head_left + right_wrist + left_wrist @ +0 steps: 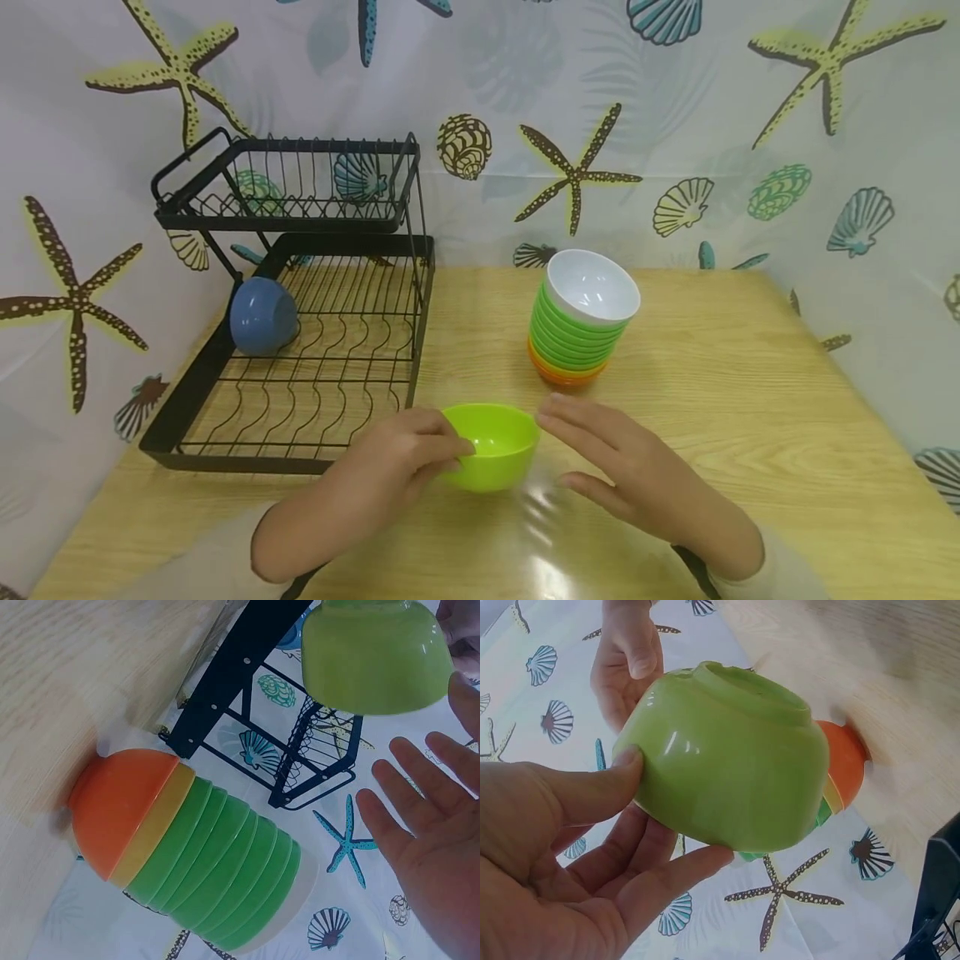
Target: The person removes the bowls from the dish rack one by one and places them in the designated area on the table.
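Observation:
A lime-green bowl [491, 467] is held upright above the table, its rim pinched on the left side by my left hand [401, 458]. In the left wrist view the thumb lies against the bowl's outer wall [727, 765], with fingers at the rim. My right hand [630, 471] is at the bowl's right, fingers extended and holding nothing; in the right wrist view its palm [427, 825] faces the bowl [375, 660] across a gap. Beyond stands a leaning stack of bowls [577, 333]: white on top, several green, then yellow and orange at the bottom.
A black two-tier dish rack [300, 462] stands at the left on the wooden table [750, 400]. A blue bowl [262, 317] leans on its side at the rack's left edge. A curtain [480, 75] with starfish and shells hangs behind and along the sides.

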### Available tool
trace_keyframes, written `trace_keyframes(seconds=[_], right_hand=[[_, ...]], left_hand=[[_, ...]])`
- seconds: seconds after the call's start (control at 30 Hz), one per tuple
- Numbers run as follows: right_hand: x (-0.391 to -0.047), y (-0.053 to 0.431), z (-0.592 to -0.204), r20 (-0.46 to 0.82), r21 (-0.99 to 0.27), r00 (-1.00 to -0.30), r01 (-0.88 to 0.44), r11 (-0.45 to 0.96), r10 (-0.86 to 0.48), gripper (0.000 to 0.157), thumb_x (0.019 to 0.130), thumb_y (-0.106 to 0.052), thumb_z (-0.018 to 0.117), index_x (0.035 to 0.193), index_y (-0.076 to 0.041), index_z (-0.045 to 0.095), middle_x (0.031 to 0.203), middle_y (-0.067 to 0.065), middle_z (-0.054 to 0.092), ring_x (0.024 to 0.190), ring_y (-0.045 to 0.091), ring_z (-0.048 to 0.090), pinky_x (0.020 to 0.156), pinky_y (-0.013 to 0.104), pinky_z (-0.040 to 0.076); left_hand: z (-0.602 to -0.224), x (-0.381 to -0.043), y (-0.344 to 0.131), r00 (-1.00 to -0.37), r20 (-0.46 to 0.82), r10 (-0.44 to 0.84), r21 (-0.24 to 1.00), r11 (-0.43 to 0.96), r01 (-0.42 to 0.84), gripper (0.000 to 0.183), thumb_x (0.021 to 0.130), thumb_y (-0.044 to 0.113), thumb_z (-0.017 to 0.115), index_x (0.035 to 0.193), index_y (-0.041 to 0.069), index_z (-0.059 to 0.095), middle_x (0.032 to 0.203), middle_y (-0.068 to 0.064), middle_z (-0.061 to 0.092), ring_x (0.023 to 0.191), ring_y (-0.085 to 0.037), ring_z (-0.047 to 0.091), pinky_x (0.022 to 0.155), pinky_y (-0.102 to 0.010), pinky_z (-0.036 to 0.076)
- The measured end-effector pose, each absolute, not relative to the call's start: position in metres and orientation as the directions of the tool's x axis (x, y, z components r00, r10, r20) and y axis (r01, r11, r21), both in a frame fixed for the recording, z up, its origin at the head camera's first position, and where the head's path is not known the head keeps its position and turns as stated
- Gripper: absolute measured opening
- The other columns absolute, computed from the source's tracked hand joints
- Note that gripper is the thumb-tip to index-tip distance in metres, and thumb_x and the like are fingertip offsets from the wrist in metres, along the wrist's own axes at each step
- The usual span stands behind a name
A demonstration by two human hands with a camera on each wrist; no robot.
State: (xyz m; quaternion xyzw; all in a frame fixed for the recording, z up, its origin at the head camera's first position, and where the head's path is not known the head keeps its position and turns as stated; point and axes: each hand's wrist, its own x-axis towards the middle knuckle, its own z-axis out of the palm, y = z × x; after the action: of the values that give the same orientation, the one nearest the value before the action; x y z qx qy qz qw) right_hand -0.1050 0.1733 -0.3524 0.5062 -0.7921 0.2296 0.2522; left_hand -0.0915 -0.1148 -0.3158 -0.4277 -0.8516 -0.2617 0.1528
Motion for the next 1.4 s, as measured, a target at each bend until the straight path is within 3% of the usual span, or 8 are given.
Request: trace_keyframes(seconds=[0.37,0.53,0.73,1.1,1.2,1.4], right_hand=[[-0.104,0.166,-0.353,0.718,-0.043,-0.242,-0.951,0.306,-0.652,0.037,0.098,-0.028,0.055,0.12,0.0,0.064,0.115,0.013,0.066,0.102,0.026,0.064,0.089,0.032,0.053],[-0.103,0.164,-0.355,0.731,-0.035,-0.21,-0.962,0.272,-0.649,0.027,0.099,-0.025,0.053,0.105,-0.005,0.069,0.102,0.008,0.069,0.093,0.023,0.065,0.083,0.031,0.053],[-0.102,0.161,-0.354,0.753,-0.004,-0.146,-0.976,0.217,-0.641,0.027,0.097,-0.024,0.054,0.086,-0.004,0.068,0.087,0.004,0.07,0.079,0.017,0.065,0.075,0.028,0.054],[-0.101,0.159,-0.35,0.757,0.045,-0.092,-0.98,0.192,-0.647,0.026,0.097,-0.02,0.055,0.082,-0.004,0.068,0.083,0.003,0.07,0.076,0.015,0.066,0.073,0.028,0.054],[-0.103,0.159,-0.346,0.765,0.08,-0.061,-0.979,0.189,-0.642,0.025,0.097,-0.018,0.055,0.081,-0.004,0.068,0.083,0.004,0.07,0.075,0.016,0.066,0.072,0.028,0.054],[-0.107,0.164,-0.33,0.817,0.123,-0.004,-0.976,0.181,-0.576,0.023,0.095,-0.013,0.058,0.079,0.0,0.068,0.078,0.005,0.07,0.071,0.019,0.067,0.068,0.029,0.054]], left_hand=[[-0.326,-0.091,-0.106,-0.44,0.604,0.665,0.226,0.386,0.894,0.029,0.068,-0.005,0.08,0.092,0.008,0.075,0.089,-0.002,0.067,0.082,-0.012,0.064,0.078,-0.011,0.051],[-0.327,-0.09,-0.104,-0.4,0.615,0.68,0.172,0.379,0.909,0.03,0.068,-0.006,0.08,0.092,0.01,0.076,0.089,-0.001,0.066,0.083,-0.011,0.063,0.078,-0.009,0.05],[-0.326,-0.09,-0.104,-0.369,0.585,0.722,0.109,0.38,0.918,0.031,0.069,-0.007,0.079,0.094,0.011,0.075,0.093,0.0,0.063,0.088,-0.01,0.062,0.081,-0.011,0.051],[-0.325,-0.095,-0.107,-0.271,0.575,0.772,0.033,0.309,0.951,0.025,0.076,0.002,0.077,0.098,0.012,0.071,0.101,0.001,0.063,0.098,-0.012,0.061,0.089,-0.015,0.049],[-0.321,-0.095,-0.111,-0.313,0.561,0.767,0.073,0.33,0.941,0.03,0.081,0.012,0.075,0.11,0.014,0.069,0.111,-0.002,0.061,0.104,-0.014,0.06,0.092,-0.02,0.05],[-0.311,-0.097,-0.136,-0.518,0.508,0.688,0.205,0.487,0.849,0.053,0.092,0.034,0.063,0.141,0.018,0.048,0.141,-0.008,0.046,0.12,-0.02,0.052,0.096,-0.032,0.05]])
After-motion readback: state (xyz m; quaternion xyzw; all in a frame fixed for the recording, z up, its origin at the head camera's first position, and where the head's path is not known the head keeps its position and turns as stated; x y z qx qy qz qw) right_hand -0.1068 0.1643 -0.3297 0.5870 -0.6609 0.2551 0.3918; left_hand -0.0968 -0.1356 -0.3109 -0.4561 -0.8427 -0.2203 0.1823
